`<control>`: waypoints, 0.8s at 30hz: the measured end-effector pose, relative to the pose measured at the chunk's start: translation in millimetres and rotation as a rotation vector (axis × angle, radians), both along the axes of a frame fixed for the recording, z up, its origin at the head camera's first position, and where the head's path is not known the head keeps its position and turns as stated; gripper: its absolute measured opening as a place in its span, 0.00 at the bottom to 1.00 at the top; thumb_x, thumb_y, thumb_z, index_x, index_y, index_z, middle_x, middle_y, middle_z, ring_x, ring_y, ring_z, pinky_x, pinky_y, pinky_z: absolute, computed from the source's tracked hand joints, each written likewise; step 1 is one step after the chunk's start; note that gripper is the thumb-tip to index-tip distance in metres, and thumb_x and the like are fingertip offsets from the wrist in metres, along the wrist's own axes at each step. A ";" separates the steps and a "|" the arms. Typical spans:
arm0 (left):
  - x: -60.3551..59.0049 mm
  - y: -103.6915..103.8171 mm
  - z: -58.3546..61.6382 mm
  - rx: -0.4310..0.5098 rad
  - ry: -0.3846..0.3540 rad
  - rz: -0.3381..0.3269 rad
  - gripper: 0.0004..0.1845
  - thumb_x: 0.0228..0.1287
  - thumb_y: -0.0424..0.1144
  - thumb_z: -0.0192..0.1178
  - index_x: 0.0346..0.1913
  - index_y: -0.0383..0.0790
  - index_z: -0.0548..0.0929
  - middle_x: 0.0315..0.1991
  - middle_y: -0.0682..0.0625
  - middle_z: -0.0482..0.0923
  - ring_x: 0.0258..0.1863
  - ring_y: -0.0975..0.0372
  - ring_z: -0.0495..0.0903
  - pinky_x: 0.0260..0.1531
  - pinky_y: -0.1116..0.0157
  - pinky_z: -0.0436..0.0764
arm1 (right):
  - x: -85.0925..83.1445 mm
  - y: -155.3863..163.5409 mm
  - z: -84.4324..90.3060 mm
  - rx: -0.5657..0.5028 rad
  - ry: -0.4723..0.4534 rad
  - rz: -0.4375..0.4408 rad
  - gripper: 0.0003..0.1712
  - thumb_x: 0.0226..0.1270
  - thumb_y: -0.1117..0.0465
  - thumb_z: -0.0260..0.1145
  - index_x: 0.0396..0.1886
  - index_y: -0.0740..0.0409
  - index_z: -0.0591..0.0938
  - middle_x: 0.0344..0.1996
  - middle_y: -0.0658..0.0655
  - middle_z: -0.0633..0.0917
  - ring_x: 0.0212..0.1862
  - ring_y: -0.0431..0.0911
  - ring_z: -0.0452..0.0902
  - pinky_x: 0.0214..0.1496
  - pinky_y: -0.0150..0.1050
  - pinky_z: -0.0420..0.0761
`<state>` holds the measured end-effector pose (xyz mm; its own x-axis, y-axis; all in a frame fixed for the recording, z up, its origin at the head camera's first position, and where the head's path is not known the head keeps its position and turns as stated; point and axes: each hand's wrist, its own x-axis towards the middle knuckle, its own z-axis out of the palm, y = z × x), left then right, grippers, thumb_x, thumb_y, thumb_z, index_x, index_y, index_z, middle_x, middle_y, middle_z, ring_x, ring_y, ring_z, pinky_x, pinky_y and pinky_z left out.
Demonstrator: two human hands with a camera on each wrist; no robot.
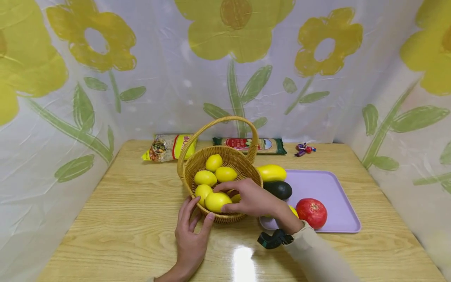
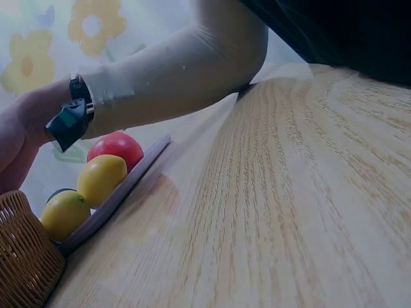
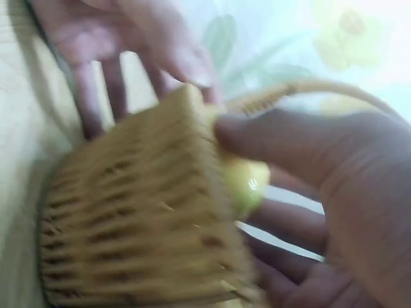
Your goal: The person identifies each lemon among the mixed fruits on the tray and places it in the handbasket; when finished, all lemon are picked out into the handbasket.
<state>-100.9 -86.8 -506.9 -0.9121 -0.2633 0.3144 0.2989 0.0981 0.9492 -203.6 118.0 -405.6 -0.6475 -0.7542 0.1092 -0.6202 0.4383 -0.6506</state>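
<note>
My right hand (image 1: 251, 197) reaches over the near rim of a woven wicker basket (image 1: 248, 166). It holds a yellow lemon (image 1: 217, 201) between thumb and fingers, low in the basket's near side. Several other lemons (image 1: 205, 178) lie inside, partly hidden by the hand. My left hand (image 1: 192, 237) rests against the basket's near-left outside, fingers spread along the wall and thumb near the rim. In the right wrist view, the held lemon (image 3: 246, 186) shows beside the rim, below the right thumb.
Right of the basket lies a purple tray (image 1: 338, 196) with a red pomegranate (image 1: 311, 213), a dark oval fruit (image 1: 278, 190), a long yellow fruit (image 1: 272, 172) and lemons (image 2: 101, 181). Behind are a yellow food bag (image 1: 169, 148), a noodle packet (image 1: 271, 146) and small wrapped candies (image 1: 303, 149).
</note>
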 end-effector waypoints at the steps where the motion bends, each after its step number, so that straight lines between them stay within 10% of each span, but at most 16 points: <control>1: 0.1 0.1 0.0 0.000 0.000 -0.002 0.31 0.74 0.31 0.72 0.76 0.38 0.76 0.84 0.38 0.59 0.79 0.42 0.67 0.72 0.73 0.79 | 0.6 -2.7 -0.7 0.004 0.018 -0.010 0.27 0.73 0.53 0.79 0.69 0.46 0.86 0.64 0.44 0.89 0.60 0.38 0.84 0.65 0.41 0.89; 14: 0.3 0.2 -0.3 0.006 0.010 -0.014 0.32 0.74 0.31 0.71 0.77 0.34 0.74 0.84 0.38 0.59 0.80 0.43 0.67 0.73 0.71 0.79 | 25.0 71.2 -1.1 -0.401 -0.272 -0.102 0.24 0.76 0.67 0.74 0.68 0.53 0.87 0.65 0.59 0.89 0.66 0.62 0.85 0.71 0.55 0.87; 24: -1.1 -0.5 -1.2 0.012 0.019 -0.010 0.32 0.74 0.30 0.72 0.77 0.32 0.74 0.84 0.37 0.59 0.80 0.43 0.67 0.71 0.72 0.80 | 74.3 182.2 -23.2 -0.484 -0.374 -0.222 0.24 0.78 0.79 0.62 0.70 0.68 0.82 0.65 0.59 0.89 0.64 0.48 0.87 0.66 0.40 0.90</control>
